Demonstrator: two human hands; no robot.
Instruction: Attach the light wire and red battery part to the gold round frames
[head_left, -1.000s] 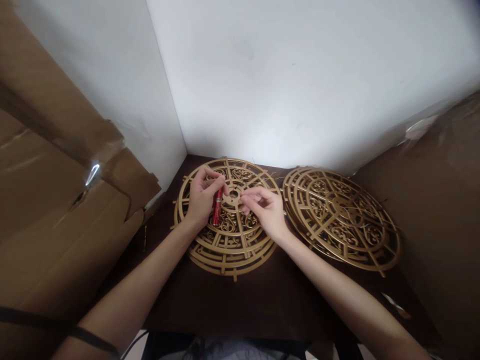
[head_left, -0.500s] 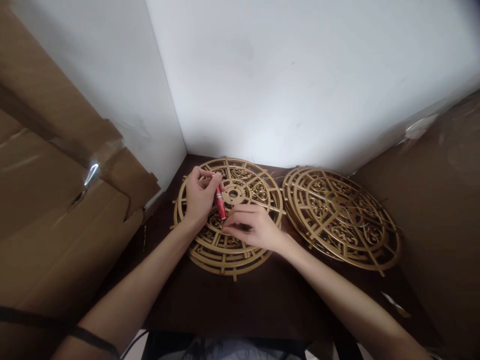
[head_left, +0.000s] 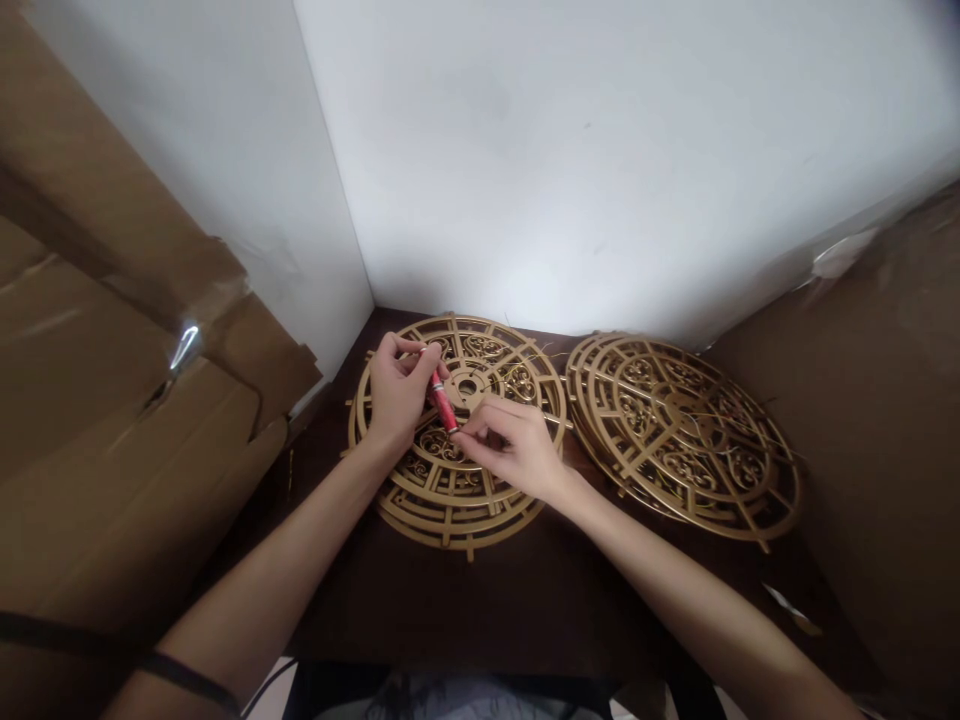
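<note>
My left hand (head_left: 401, 385) is closed around the upper end of a slim red tube (head_left: 444, 405) with a silver band, held slanting down to the right. At the tube's lower tip, the thumb and fingers of my right hand (head_left: 514, 445) are pinched together. Beneath both hands lies a round gold openwork panel (head_left: 523, 345) with scrollwork and a central ring, stacked on at least one similar panel. Fine yellow wire (head_left: 553, 353) sticks out near the panel's upper right. My fingers hide part of the tube.
A second stack of round gold panels (head_left: 776, 500) lies to the right. A small blade-like piece (head_left: 791, 608) is on the dark table (head_left: 480, 610) at the lower right. Cardboard (head_left: 90, 380) with a shiny metal tool (head_left: 180, 350) stands left. A white wall (head_left: 562, 170) is behind.
My right hand has moved slightly up and right, its fingertips now at the tube's lower tip. The tube's lower end has swung a little to the right. My left hand barely moved.
</note>
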